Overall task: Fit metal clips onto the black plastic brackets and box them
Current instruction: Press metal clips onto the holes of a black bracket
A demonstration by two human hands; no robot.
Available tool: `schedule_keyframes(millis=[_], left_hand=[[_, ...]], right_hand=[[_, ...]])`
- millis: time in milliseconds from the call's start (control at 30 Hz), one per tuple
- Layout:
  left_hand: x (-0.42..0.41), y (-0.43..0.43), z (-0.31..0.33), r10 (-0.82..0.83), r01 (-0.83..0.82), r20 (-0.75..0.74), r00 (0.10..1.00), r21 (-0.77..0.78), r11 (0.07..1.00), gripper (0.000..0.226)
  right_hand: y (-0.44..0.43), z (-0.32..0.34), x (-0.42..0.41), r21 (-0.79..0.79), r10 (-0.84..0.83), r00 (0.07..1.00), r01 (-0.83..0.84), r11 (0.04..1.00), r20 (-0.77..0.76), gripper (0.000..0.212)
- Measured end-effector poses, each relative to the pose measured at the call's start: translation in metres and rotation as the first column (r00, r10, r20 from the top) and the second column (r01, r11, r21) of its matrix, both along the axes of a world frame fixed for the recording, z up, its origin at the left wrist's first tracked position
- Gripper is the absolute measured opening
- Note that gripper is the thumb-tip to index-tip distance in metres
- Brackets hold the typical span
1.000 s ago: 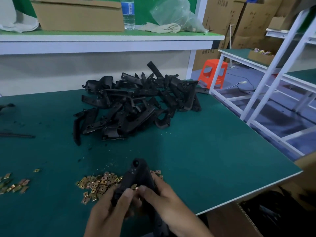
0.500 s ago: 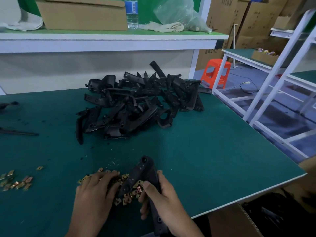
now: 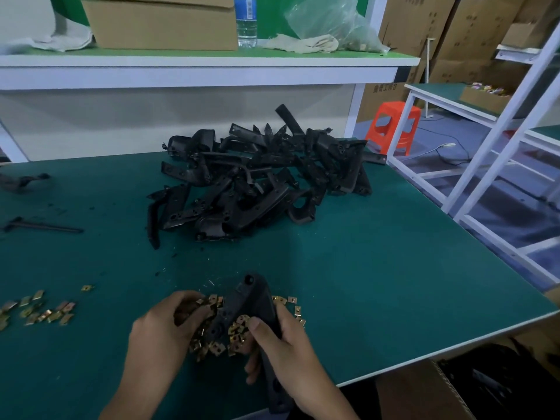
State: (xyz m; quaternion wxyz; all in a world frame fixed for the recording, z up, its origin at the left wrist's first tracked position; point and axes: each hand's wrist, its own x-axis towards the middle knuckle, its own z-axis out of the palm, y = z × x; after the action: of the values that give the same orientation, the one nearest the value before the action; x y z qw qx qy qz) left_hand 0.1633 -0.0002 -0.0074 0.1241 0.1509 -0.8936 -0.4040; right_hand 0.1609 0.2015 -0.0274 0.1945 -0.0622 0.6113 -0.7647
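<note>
My right hand (image 3: 281, 347) grips a long black plastic bracket (image 3: 248, 301) that lies tilted over a heap of small brass-coloured metal clips (image 3: 224, 338) near the front edge of the green table (image 3: 394, 268). My left hand (image 3: 165, 331) rests on the left side of that heap, fingers curled down into the clips. Whether it pinches one is hidden by the fingers. A large pile of black brackets (image 3: 257, 180) lies farther back in the middle of the table.
A second scatter of clips (image 3: 39, 309) lies at the left. Loose black parts (image 3: 39, 227) sit at the far left. An open cardboard box (image 3: 448, 395) holding black parts stands below the table's right front corner. A shelf with a carton (image 3: 160, 25) and a bottle (image 3: 247, 19) runs behind.
My left hand left the bracket, moved left and dropped onto the clip heap, then curled its fingers in. The right hand kept hold of the bracket, which now points further away.
</note>
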Motion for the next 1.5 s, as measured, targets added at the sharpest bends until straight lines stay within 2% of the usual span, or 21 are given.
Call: schedule_keyframes(millis=[133,300,433,567,667,833,1000,1067,1167,1267,1400,1500], left_hand=[[0.001,-0.007,0.004,0.043,-0.039,-0.063,0.997,0.068,0.997,0.013],[-0.002,-0.012,0.007,0.044,-0.018,-0.078,0.996,0.301,0.954,0.008],[0.002,-0.003,0.017,0.020,0.043,-0.092,0.996,0.628,0.777,0.005],[0.005,0.003,0.024,-0.027,0.069,-0.067,0.997,0.757,0.650,0.011],[0.008,0.006,0.029,-0.080,0.116,-0.085,0.993,0.750,0.651,0.010],[0.010,0.009,0.033,-0.133,0.175,-0.113,0.985,0.656,0.734,0.020],[0.011,0.009,0.034,-0.146,0.154,-0.073,0.987,0.709,0.688,0.014],[0.012,0.009,0.035,-0.139,0.144,-0.063,0.988,0.691,0.708,0.010],[0.011,0.006,0.036,-0.190,0.158,-0.021,0.982,0.647,0.746,0.023],[0.011,0.004,0.038,-0.277,0.195,0.030,0.961,0.636,0.746,0.030],[0.009,0.005,0.042,-0.341,0.223,0.083,0.937,0.609,0.761,0.031],[0.007,0.004,0.045,-0.368,0.236,0.103,0.924,0.602,0.762,0.027]], right_hand=[[0.001,-0.003,0.000,0.010,-0.006,1.000,0.006,1.000,-0.012,0.020],[0.000,-0.006,-0.002,0.003,-0.008,0.999,0.008,1.000,-0.039,0.012],[-0.003,-0.009,-0.002,-0.001,-0.025,0.998,0.025,1.000,-0.050,0.019],[-0.004,-0.012,-0.002,-0.010,-0.039,0.996,0.038,0.999,-0.075,0.009],[-0.003,-0.011,-0.002,-0.014,-0.040,0.996,0.039,0.999,-0.077,0.007],[-0.003,-0.008,-0.001,-0.018,-0.032,0.996,0.030,0.999,-0.082,0.008],[-0.002,-0.006,-0.001,0.003,-0.040,0.995,0.041,0.999,-0.086,0.004],[-0.001,-0.007,-0.001,0.014,-0.033,0.996,0.034,0.999,-0.084,0.006],[-0.001,-0.005,0.000,0.027,-0.024,0.997,0.026,0.999,-0.073,0.009],[-0.001,-0.002,0.000,0.053,-0.022,0.998,0.025,0.998,-0.062,0.006],[0.000,0.000,0.001,0.103,-0.013,0.998,0.020,0.994,-0.061,0.014],[0.000,0.003,0.002,0.100,0.002,0.997,0.005,0.995,-0.073,0.007]])
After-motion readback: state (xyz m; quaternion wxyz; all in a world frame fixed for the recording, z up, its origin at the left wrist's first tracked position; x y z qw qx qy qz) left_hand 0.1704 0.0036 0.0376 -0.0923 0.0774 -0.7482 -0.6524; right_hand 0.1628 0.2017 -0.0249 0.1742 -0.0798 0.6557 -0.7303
